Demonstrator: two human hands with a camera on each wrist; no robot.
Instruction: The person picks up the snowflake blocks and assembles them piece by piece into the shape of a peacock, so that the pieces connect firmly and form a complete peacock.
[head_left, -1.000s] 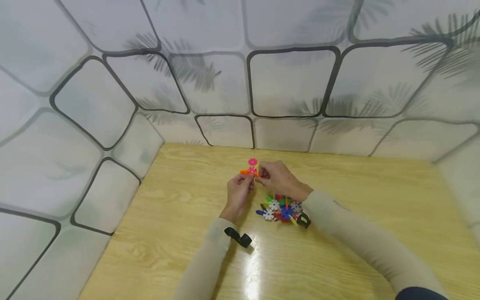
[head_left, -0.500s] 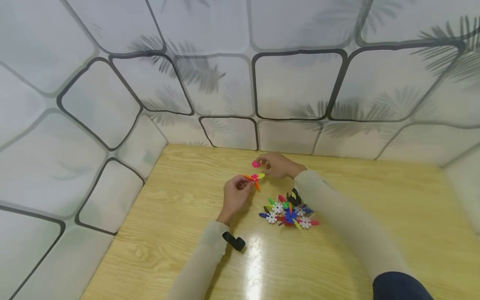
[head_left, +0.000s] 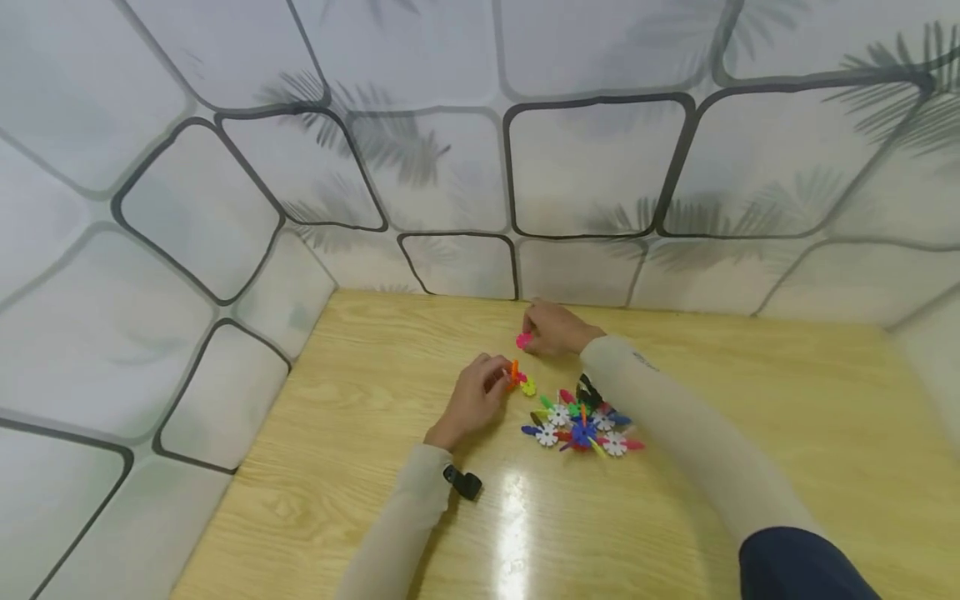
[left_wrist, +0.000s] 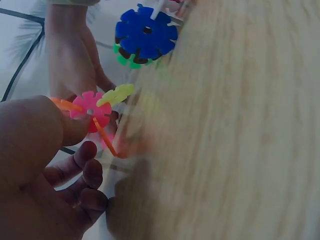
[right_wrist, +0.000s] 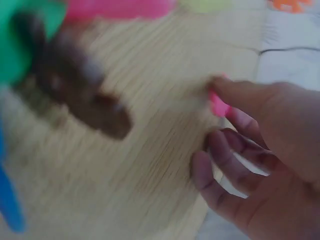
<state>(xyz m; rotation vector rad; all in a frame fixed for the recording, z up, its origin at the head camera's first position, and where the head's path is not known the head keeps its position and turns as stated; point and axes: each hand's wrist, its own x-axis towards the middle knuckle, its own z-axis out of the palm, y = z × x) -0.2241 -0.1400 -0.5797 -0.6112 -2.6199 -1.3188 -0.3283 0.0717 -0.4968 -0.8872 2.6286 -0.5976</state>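
My left hand [head_left: 472, 402] pinches a small cluster of notched plastic snowflake discs. In the left wrist view, a pink disc [left_wrist: 86, 103] forms its middle, with a yellow disc [left_wrist: 116, 94] and two orange discs [left_wrist: 103, 135] slotted into it at angles. Thumb and index finger of my right hand [head_left: 557, 328] pinch a loose pink snowflake disc [head_left: 523, 341], just beyond the cluster and to its right. The right wrist view shows the edge of this pink disc [right_wrist: 219, 104] at the thumb tip, its other side covered by the fingers. The two hands are apart.
A larger multicoloured build of joined snowflake discs [head_left: 583, 433] lies on the wooden table [head_left: 337, 433], beside the right forearm. Behind the table rises a patterned wall [head_left: 585, 167], close to the right hand. A black camera strap [head_left: 462, 482] is on the left wrist.
The right hand left the cluster, took hold of the loose pink disc at the back and drew it slightly nearer. The left hand has lowered and turned the cluster.
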